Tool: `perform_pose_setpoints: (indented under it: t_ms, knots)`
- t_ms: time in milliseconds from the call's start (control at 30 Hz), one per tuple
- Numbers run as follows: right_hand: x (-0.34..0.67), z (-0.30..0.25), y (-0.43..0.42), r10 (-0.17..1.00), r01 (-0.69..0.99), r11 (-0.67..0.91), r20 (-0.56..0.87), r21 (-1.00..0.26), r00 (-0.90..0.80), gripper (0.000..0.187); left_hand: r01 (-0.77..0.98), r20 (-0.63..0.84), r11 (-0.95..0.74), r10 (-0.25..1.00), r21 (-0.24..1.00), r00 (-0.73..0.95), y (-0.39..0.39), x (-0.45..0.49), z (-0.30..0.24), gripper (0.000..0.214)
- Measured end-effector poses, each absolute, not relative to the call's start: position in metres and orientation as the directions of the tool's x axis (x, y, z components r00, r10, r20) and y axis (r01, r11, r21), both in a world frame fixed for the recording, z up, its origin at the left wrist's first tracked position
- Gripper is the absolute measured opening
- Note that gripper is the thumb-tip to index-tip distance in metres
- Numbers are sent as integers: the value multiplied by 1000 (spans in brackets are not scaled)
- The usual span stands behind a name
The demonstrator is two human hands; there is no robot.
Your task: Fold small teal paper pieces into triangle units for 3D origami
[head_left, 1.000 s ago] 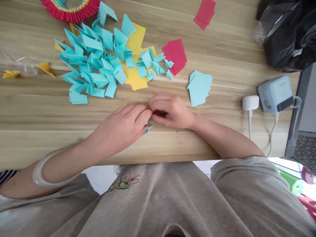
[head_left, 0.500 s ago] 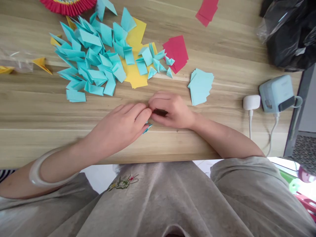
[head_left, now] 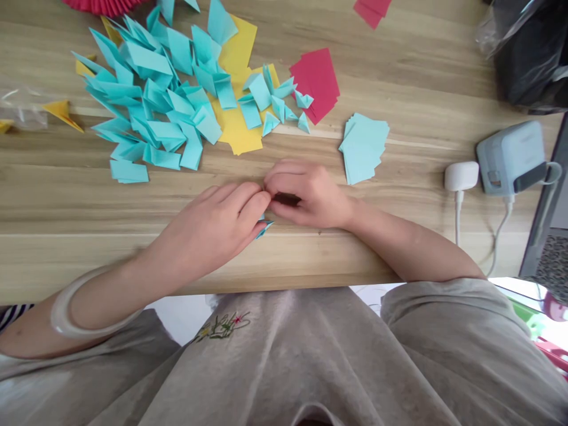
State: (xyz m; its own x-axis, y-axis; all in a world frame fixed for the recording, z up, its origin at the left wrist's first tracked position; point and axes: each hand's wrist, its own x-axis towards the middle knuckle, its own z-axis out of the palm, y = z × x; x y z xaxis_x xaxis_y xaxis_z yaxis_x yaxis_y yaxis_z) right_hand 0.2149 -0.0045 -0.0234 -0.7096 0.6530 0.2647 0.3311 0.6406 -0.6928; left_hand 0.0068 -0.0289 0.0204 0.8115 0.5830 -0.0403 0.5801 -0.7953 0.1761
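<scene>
My left hand [head_left: 222,222] is closed, its fingers bent together near the table's front edge. A folded blue paper piece [head_left: 265,229] pokes out beneath its fingers; most of it is hidden. Pressed tip to tip against it, my right hand [head_left: 308,192] is curled in a pinch, and what lies between its fingertips cannot be seen. Beyond my hands spreads a heap of folded blue papers [head_left: 153,133]. Small folded blue triangles [head_left: 270,124] sit to its right. A stack of flat light-blue slips [head_left: 364,148] lies beyond my right hand.
Yellow slips [head_left: 242,133] lie partly under the blue pieces, with red slips [head_left: 317,86] beside them. Folded yellow pieces [head_left: 64,112] and clear plastic are at left. A white plug [head_left: 461,176], a pale blue device [head_left: 510,157] and a black bag [head_left: 530,65] stand at right.
The view has shifted slightly, so the items on the table appear a little higher and more spread apart. My hands keep nearly the same pinched pose.
</scene>
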Motion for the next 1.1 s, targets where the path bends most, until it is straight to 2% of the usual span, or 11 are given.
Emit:
perform_pose_setpoints:
  t_ms: [1100]
  knots:
    - [215,-23,-4,650,325,656,292,-681,-702,13,566,-17,-808,571,162,820,-29,6,20,16]
